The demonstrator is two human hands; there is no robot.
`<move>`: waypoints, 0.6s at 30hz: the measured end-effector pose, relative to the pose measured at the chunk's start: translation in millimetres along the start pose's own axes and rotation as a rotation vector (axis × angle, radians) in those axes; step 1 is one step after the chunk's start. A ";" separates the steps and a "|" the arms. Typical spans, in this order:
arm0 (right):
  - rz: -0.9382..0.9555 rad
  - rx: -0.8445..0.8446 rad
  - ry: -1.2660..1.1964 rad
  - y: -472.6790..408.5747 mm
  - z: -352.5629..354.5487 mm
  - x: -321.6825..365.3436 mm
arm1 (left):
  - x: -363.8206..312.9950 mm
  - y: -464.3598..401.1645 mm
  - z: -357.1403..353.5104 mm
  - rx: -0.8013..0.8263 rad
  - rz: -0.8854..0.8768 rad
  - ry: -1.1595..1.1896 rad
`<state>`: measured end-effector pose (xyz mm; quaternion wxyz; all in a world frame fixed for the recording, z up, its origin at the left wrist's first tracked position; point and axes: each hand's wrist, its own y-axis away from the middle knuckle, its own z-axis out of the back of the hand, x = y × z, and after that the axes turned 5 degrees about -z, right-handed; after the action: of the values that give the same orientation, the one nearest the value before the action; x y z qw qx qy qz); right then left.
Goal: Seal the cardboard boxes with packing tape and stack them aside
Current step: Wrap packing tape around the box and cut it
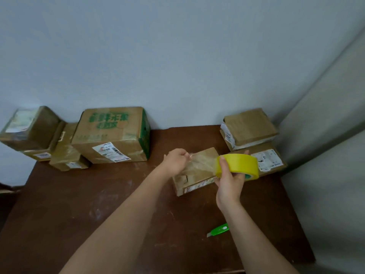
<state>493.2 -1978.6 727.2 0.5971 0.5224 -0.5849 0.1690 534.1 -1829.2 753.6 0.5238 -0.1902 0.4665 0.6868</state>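
— Where's the box point(194, 171)?
— On the table point(98, 204), directly beneath the stretched tape point(201, 162).
— Hands?
— Left hand point(176, 161) pinches the tape's end; right hand point(230, 182) grips the roll point(238, 167).

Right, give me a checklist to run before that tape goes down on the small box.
1. Tape end held: ok, left hand pinches the pulled strip.
2. Roll secured: ok, right hand grips the roll.
3. Strip over the box: ok, it hangs above the top.
4. Flaps flat: not ok, a gap shows at the near left flap.
5. Cutter within reach: ok, it lies on the table near the right forearm.
6. Strip free of creases: cannot tell.
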 end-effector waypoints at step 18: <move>0.090 0.267 0.245 -16.7 -25.1 -7.2 | 27.0 47.3 -4.9 0.127 0.079 -0.056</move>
<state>518.1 -1961.7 719.6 0.5808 0.5460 -0.5030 0.3340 480.4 -1819.5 751.8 0.5202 -0.1185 0.5015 0.6811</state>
